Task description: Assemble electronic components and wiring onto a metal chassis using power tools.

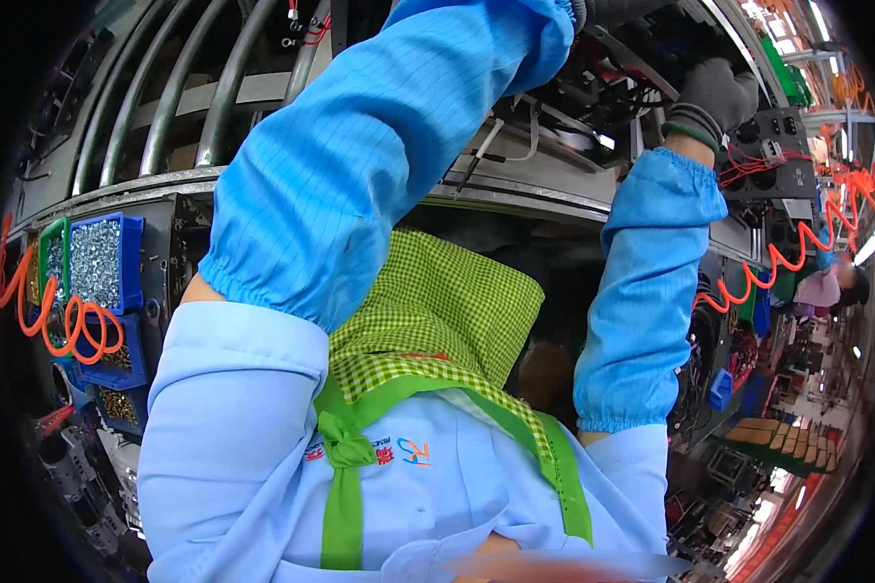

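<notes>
My left hand (627, 10), in a dark grey glove, reaches across to the top edge of the head view. Most of it is cut off there, so its fingers are hidden. My right hand (717, 95), gloved in grey with a green-edged cuff, has curled fingers at the far right of the bench. What it grips is hidden. Just beside it is a black panel (776, 146) with cut-outs and thin red wires (749, 167). Between my hands lies a dark assembly (617, 87) with black cables and metal bars. A pale strap or tie (530, 136) hangs near it.
Metal rollers (170, 107) run along the far left. Blue bins (102, 262) of small metal fasteners stand at my left, with a coiled orange hose (73, 330) over them. Another orange coil (773, 255) hangs at right. A person (822, 290) is further off.
</notes>
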A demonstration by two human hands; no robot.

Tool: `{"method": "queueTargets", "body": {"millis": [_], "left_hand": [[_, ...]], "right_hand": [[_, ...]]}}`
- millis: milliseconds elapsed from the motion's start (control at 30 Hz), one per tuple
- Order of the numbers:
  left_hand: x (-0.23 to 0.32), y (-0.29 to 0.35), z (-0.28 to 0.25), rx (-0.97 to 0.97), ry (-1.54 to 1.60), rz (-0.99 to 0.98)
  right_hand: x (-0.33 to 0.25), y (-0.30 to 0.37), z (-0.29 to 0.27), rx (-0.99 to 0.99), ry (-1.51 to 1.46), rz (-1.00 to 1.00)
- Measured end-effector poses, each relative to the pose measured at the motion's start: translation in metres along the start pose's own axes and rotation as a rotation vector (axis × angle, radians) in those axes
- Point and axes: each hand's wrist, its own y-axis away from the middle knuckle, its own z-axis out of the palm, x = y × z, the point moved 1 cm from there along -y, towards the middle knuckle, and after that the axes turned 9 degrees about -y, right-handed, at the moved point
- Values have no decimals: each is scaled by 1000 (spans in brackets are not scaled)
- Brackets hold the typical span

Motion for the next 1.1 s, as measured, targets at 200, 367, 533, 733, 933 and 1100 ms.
{"method": "queueTargets", "body": {"millis": [200,367,533,733,933,1100], "left_hand": [[-6,1,2,57,-56,-4],[11,-2,6,21,-19,-28],[1,4,-3,48,-48,-13],[15,5,-6,-20,18,-22],[23,14,6,76,-547,10],[13,7,2,65,-284,34]], "right_hand": [[0,0,10,14,72,37],[-6,-17,3,-12,100,39],[-10,2,-6,-42,122,6],[-16,63,-49,-135,-437,85],[-13,46,-54,-211,-372,347],[-10,32,-51,-194,-638,753]]}}
